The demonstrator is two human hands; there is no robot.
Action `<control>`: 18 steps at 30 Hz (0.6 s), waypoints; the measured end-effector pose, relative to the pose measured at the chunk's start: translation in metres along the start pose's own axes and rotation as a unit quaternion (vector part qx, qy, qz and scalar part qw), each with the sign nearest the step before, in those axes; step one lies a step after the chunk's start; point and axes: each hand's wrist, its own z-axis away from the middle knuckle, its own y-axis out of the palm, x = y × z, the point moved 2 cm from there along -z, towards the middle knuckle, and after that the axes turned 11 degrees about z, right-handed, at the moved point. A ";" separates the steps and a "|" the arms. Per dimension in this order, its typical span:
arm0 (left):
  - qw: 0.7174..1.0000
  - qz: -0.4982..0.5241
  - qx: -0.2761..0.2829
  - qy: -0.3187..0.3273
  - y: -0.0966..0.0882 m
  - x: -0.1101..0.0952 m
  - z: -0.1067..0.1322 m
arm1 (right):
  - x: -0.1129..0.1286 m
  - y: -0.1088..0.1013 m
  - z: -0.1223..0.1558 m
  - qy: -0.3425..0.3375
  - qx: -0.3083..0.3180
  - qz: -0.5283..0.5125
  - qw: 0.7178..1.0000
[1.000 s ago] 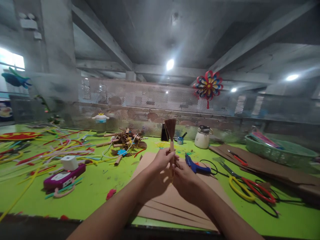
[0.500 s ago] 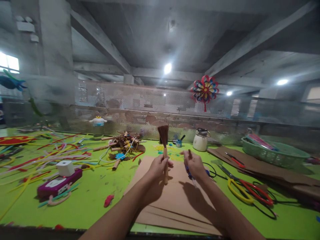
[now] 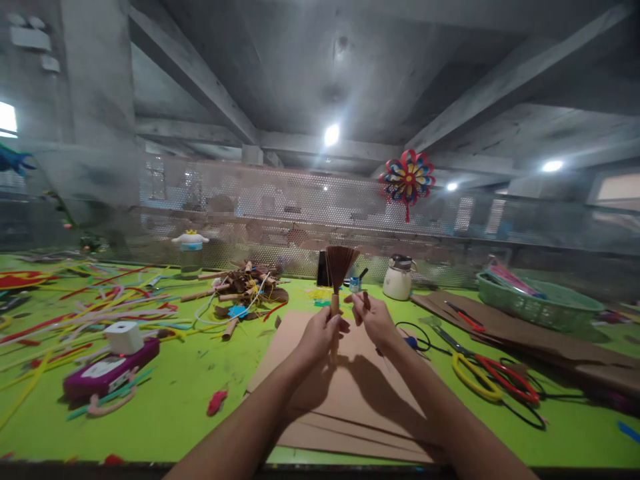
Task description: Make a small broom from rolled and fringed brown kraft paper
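My left hand (image 3: pixel 320 331) is wrapped round the pale stick handle of a small brush-like piece with a fanned brown fringe top (image 3: pixel 340 264), held upright above brown cardboard sheets (image 3: pixel 350 393). My right hand (image 3: pixel 373 319) is close beside it on the right, fingers pinched on a small dark brown strip near the fringe's base. A blue glue gun (image 3: pixel 411 343) lies just behind my right hand, mostly hidden by it.
Green table (image 3: pixel 200 373) strewn with coloured strips at the left, a purple box with a white cube (image 3: pixel 107 367), a pile of brown rolls (image 3: pixel 247 290), a white kettle (image 3: pixel 397 280), yellow and red scissors (image 3: pixel 495 377), a green basket (image 3: pixel 540 303), brown sheets at the right.
My right hand left the handle, swung out to the right, then came back to the brush with a small brown strip. The left hand kept its hold on the handle.
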 end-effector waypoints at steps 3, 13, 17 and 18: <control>1.000 0.020 0.015 -0.007 0.002 0.002 -0.001 | -0.003 0.011 0.019 0.018 -0.005 -0.030 0.999; 0.992 0.120 -0.016 -0.029 0.006 0.004 -0.003 | -0.005 0.019 0.032 0.003 -0.054 0.068 0.996; 0.989 0.145 -0.007 -0.038 0.004 0.006 -0.003 | -0.013 0.025 0.035 -0.049 -0.032 0.158 0.986; 0.987 0.152 -0.006 -0.042 0.004 0.006 -0.003 | -0.014 0.026 0.035 -0.056 -0.022 0.182 0.981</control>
